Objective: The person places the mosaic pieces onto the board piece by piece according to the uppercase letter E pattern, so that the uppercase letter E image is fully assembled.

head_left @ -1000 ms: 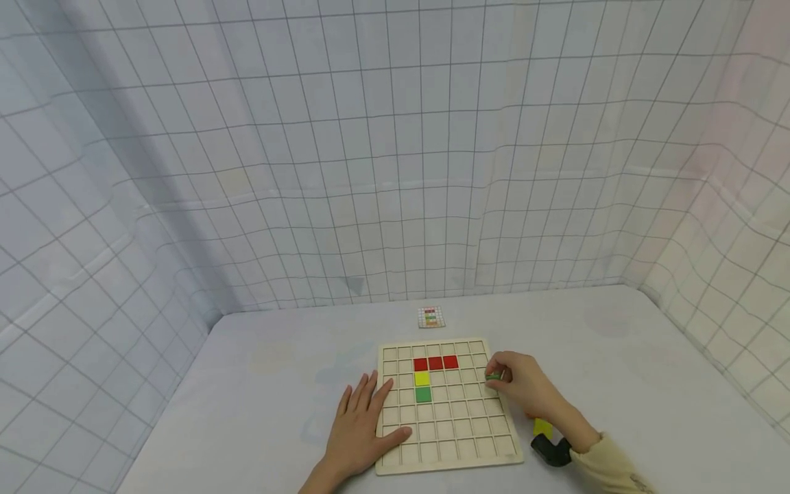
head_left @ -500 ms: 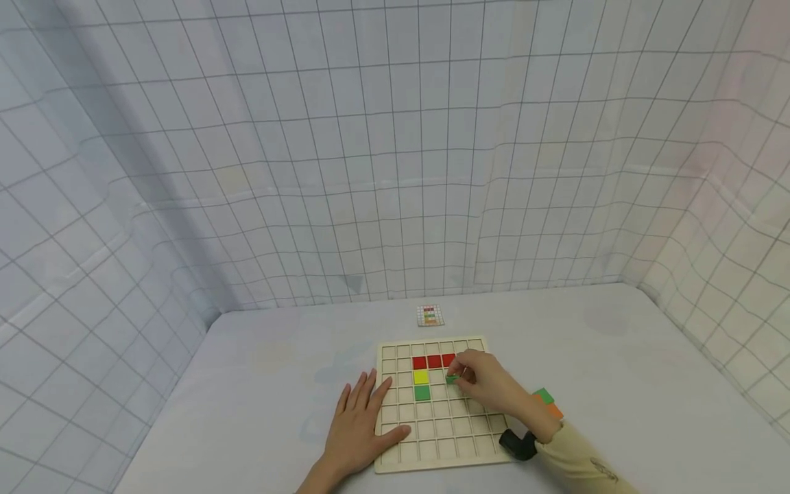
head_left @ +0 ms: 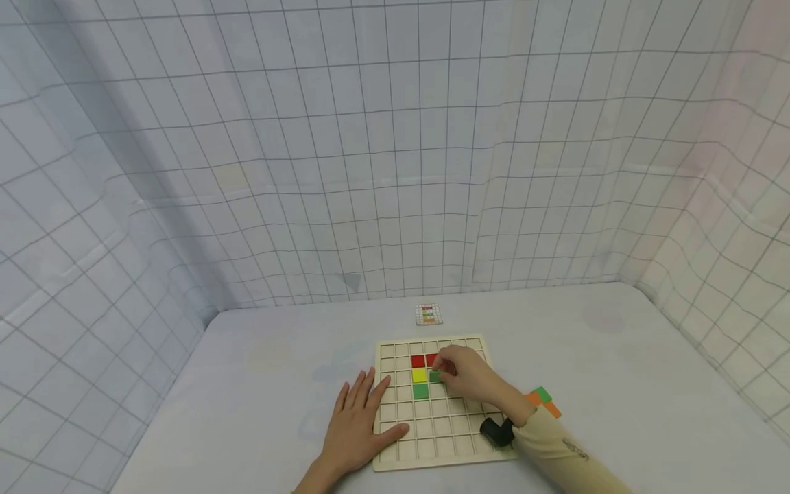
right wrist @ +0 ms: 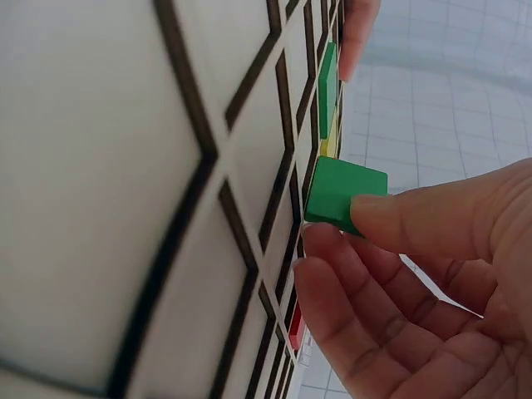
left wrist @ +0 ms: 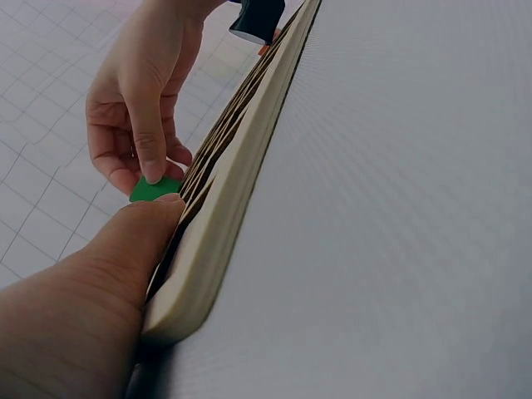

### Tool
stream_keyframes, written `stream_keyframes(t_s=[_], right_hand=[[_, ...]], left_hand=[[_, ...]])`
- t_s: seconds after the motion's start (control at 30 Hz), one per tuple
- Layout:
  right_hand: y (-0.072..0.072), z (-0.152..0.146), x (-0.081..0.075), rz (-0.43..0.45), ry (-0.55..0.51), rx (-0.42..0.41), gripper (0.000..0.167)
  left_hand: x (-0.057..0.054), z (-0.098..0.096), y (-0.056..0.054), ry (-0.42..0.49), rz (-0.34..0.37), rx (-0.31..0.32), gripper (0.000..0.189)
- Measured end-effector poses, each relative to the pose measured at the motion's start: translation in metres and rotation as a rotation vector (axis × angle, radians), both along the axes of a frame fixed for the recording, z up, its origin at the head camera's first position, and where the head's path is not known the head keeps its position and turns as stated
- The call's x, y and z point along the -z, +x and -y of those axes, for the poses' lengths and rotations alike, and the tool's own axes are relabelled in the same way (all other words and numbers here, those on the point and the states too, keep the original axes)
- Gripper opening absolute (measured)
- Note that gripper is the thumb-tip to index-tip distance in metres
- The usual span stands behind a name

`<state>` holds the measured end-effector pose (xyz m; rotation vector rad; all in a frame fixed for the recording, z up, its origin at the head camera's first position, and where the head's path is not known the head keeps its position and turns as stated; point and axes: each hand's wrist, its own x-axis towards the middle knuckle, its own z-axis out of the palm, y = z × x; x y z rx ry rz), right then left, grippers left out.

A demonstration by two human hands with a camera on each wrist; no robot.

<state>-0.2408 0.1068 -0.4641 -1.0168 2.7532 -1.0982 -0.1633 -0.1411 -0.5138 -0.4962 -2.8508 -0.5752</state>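
I have the right hand (head_left: 470, 375) pinching a tilted green tile (head_left: 435, 377) just right of the yellow tile (head_left: 419, 375); I can't tell whether its edge touches the grid board (head_left: 442, 427). The left hand (head_left: 354, 430), straight-fingered, lies left of that yellow tile, farther off, so I'd judge the right better placed to lower it.

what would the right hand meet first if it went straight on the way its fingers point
Probably the board, met by the green tile that the right hand pinches: the hand angles down toward it, beside the yellow tile. Whether the green tile touches the board is unclear.
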Motion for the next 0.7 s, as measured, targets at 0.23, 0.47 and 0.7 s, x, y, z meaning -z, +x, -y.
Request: stream_keyframes(t_s=[0.23,0.47,0.7], right_hand=[[0.0007,-0.0004,-0.0004,0.027,0.025,-0.029,0.013],[0.0021,-0.0020,0.0004,0.058,0.047,-0.065,0.014],[0.0077,-0.0022,-0.0010,0.033,0.081,-0.004,0.016]], left_hand=[[-0.0027,-0.0006,0.0004,0.002,0.025,-0.002,0.086],[-0.0035,0.0002,-0.0001,-0.005,0.025,-0.013,0.087],[-0.0003,-0.0006,-0.0011,0.007,0.008,0.001,0.086]])
